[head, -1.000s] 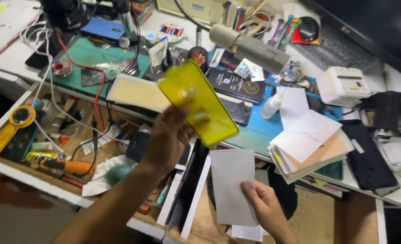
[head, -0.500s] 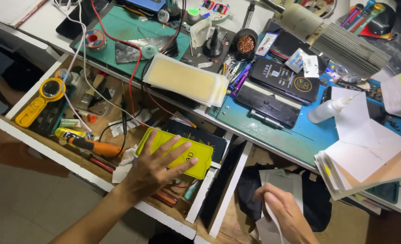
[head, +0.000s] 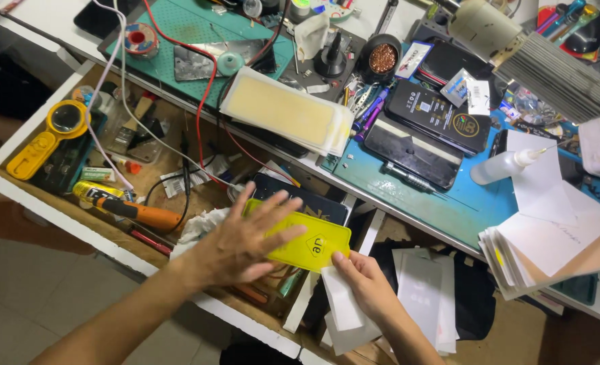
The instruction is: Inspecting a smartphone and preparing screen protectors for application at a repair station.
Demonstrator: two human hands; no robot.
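Landmark: yellow sheet [head: 307, 242].

Bench [head: 442, 209]: teal mat, crowded, lies beyond the sheet. Its front edge runs diagonally just behind the sheet's far edge.

Drawer [head: 77, 223]: open, wooden, on the left side of the sheet and under it. Its white front rail passes below the sheet, under the left forearm. The drawer holds a yellow magnifier [head: 46, 138] far left of the sheet and an orange-handled screwdriver [head: 134, 211] between magnifier and sheet.

Paper stack [head: 550, 250]: well right of the sheet, overhanging the bench edge.

Yellow sheet: lies flat over a dark box [head: 313, 201], with the right end near the drawer's inner wall. Half a second ago it sat further left with the left hand covering its middle; now it is shifted right and its right end is bare.

Left hand [head: 236, 247]: palm down on the sheet's left part, fingers spread wide. It has slid left off the middle.

Right hand [head: 364, 284]: earlier well below and right of the sheet, now at its lower right corner. The thumb tip touches that corner. The other fingers are curled around white paper [head: 344, 304].

Open room: bare floor on the near side of the sheet, past the rail. Little free surface beyond the sheet.
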